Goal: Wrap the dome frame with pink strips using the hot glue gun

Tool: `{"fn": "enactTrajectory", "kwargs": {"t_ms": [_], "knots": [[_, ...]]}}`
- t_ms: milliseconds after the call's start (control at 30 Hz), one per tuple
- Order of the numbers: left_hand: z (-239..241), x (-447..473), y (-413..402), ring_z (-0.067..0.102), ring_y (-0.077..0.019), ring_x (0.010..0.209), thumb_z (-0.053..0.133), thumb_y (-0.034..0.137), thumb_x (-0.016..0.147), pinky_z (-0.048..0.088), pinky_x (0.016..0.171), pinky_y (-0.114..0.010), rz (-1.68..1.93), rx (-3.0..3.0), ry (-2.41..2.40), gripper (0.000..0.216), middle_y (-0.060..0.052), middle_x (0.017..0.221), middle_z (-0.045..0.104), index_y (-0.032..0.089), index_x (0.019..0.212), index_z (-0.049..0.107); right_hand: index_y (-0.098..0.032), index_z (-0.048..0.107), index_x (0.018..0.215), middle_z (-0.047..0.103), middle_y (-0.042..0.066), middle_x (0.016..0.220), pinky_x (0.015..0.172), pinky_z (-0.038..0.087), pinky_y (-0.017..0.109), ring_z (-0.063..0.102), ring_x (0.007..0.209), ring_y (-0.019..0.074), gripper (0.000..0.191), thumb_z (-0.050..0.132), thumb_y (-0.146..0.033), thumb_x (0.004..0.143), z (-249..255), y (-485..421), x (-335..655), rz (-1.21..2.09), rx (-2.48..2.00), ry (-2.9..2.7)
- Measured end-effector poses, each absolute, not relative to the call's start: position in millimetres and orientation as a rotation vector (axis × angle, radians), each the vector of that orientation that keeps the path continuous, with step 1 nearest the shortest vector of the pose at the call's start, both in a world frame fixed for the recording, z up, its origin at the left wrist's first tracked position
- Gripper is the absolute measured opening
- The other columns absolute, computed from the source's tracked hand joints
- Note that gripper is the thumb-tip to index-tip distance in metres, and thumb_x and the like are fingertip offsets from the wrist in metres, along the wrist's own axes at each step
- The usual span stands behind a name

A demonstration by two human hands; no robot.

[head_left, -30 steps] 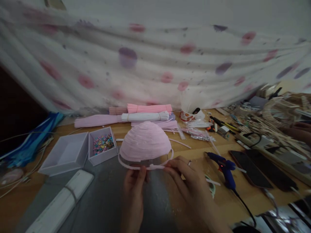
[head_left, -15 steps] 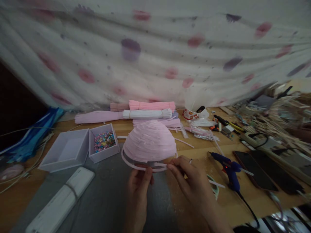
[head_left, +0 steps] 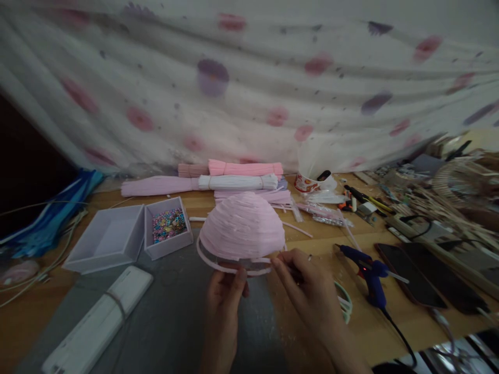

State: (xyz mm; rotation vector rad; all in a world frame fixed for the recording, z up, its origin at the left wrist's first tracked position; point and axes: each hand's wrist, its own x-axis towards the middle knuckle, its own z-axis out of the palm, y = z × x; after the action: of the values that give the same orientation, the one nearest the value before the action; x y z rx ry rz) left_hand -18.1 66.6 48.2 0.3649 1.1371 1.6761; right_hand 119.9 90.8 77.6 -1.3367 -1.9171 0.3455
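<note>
A pale pink dome (head_left: 242, 226), built up in rows of fuzzy pipe cleaner, is in the middle of the head view. Below its rim hangs a loose pink pipe cleaner loop (head_left: 206, 258), curving round the left and front. My left hand (head_left: 228, 291) is closed, thumb and fingers pinching the front of this loop. At the dome's front right, my right hand (head_left: 306, 280) is closed on a pipe cleaner end close to the rim. The fingertips hide exactly where that end joins.
Pipe cleaner bundles (head_left: 237, 182) lie behind the dome. To the left are a bead box (head_left: 187, 240), a white box (head_left: 105, 265) and a power strip (head_left: 99, 322). A blue glue gun (head_left: 370, 275), two phones (head_left: 409, 272) and tools (head_left: 366, 197) lie right.
My right hand has shifted slightly, and the pipe cleaner it pinches now runs straighter and higher along the dome's front rim. My left hand keeps its pinch on the loop.
</note>
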Motion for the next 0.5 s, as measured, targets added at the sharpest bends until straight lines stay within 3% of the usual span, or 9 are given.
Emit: {"fn": "enactTrajectory", "kwargs": {"t_ms": [500], "knots": [[43.2, -24.9, 65.6, 0.051, -0.0088, 0.050, 0.094, 0.039, 0.057, 0.039, 0.049, -0.021, 1.667, 0.350, 1.042, 0.033, 0.001, 0.061, 0.067, 0.017, 0.071, 0.073, -0.021, 0.065, 0.084, 0.065, 0.000, 0.068, 0.053, 0.042, 0.023, 0.057, 0.055, 0.0134, 0.022, 0.056, -0.034, 0.098, 73.0, 92.8, 122.5, 0.397, -1.368, -1.836]]}}
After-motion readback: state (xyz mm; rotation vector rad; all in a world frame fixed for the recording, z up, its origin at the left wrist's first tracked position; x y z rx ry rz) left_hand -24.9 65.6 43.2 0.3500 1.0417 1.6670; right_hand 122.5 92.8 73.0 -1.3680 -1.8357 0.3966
